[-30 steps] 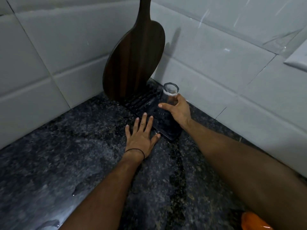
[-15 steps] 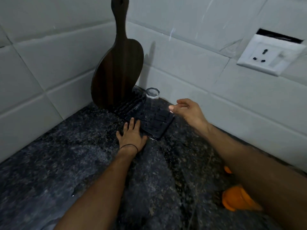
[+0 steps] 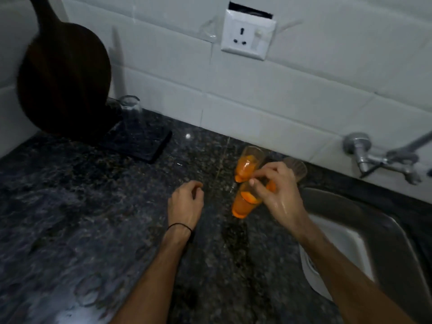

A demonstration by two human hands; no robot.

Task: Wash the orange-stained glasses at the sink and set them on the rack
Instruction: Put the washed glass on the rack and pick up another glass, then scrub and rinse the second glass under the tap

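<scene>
Glass (image 3: 130, 108) left on the rack (image 3: 142, 142), the right hand (image 3: 279, 202) now grips the next stained glass (image 3: 244, 203) beside the sink (image 3: 397, 242); left hand (image 3: 185, 203) relaxed.

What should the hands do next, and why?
Probably close the right hand on the nearer orange-stained glass and carry it to the steel sink: its fingers are at the rim, and one clear glass stands inverted on the black rack.
</scene>
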